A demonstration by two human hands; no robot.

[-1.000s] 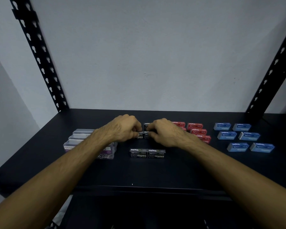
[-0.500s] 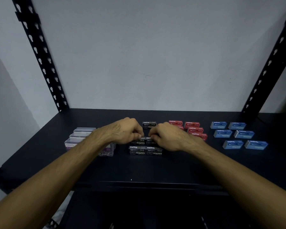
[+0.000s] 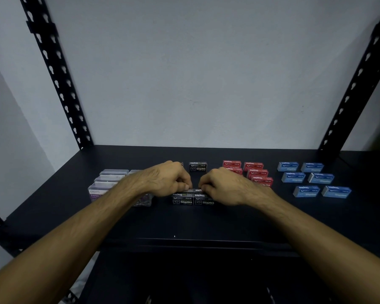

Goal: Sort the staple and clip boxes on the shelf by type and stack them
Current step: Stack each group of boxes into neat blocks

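Left hand: our left hand (image 3: 167, 179) is down at the middle of the shelf, fingers curled, pinching the left end of a black staple box (image 3: 194, 190).
Right hand: our right hand (image 3: 223, 187) mirrors it, fingers curled round the right end of that same box.
Held box: we have it flat between both hands, sitting on top of the front black pair (image 3: 193, 200); we cannot tell whether a second box hides under our fingers.
Front black pair: two black staple boxes lie side by side, touching, near the front of the shelf, labels facing us.
Back black box: one more black staple box (image 3: 198, 167) stands alone behind our hands, apart from the stack.
Red staple boxes: the red group (image 3: 253, 172) sits just right of centre, packed close together, partly hidden behind our right hand.
Blue staple boxes: six blue boxes (image 3: 306, 178) lie spread in three rows of two at the right, each apart from its neighbours.
Clip boxes: the clear clip boxes (image 3: 109, 181) with purple labels are grouped at the left, partly covered by our left forearm.
Shelf: the dark shelf (image 3: 206, 222) carries it all, black slotted uprights (image 3: 59, 77) at the back corners, a pale wall (image 3: 195, 73) behind.
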